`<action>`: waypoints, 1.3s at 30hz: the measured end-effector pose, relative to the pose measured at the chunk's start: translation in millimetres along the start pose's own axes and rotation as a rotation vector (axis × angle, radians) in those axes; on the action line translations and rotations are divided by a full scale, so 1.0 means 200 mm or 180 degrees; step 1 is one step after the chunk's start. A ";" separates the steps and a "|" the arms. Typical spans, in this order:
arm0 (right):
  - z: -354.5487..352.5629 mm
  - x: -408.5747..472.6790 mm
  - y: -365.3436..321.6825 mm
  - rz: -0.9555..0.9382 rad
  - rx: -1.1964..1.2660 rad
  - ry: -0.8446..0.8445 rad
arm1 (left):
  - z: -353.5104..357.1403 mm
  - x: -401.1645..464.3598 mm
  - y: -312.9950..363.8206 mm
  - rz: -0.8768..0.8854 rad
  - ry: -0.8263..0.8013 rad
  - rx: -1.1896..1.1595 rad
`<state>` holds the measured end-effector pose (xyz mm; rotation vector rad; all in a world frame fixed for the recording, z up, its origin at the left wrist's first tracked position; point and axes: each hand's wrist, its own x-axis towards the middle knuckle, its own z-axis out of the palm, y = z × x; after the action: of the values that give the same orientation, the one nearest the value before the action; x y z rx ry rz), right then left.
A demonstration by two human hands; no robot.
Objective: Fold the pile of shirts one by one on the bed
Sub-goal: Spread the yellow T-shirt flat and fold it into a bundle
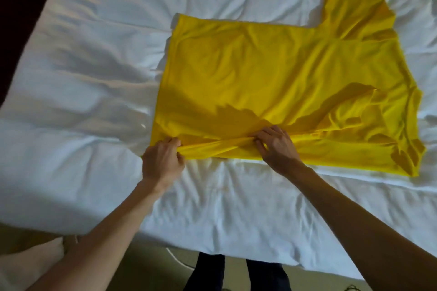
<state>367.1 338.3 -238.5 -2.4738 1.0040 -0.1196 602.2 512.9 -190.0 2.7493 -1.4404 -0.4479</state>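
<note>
Yellow shirt [272,73] spread sideways on the white bed [94,78], one sleeve lying at the far right, left hand [162,160] pinching the near hem corner, right hand [275,146] gripping bunched fabric along the near edge, both grips closed on cloth

Fingertips of the left hand [163,160] and right hand [275,146] are disappearing into folds of the yellow shirt [272,73]; both forearms and the bed [94,54] are running off frame.
</note>
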 end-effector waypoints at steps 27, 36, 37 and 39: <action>-0.14 0.28 0.03 0.0910 0.1069 0.0034 | -0.05 0.45 -0.28 -0.1441 0.0654 -0.3564; -0.12 0.18 0.11 0.0420 0.0865 0.0503 | 0.07 0.38 -0.04 -0.1176 0.1387 -0.1770; -0.14 0.15 0.13 0.0391 0.0870 0.0672 | 0.11 0.33 0.10 -0.0851 0.1522 -0.1673; -0.21 0.10 0.21 0.0476 0.0767 0.0960 | 0.18 0.24 0.42 0.0049 0.1471 -0.1902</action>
<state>343.7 282.3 -222.9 -2.1937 1.2149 -0.5457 550.6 430.2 -225.6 2.1694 -1.0072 -0.1775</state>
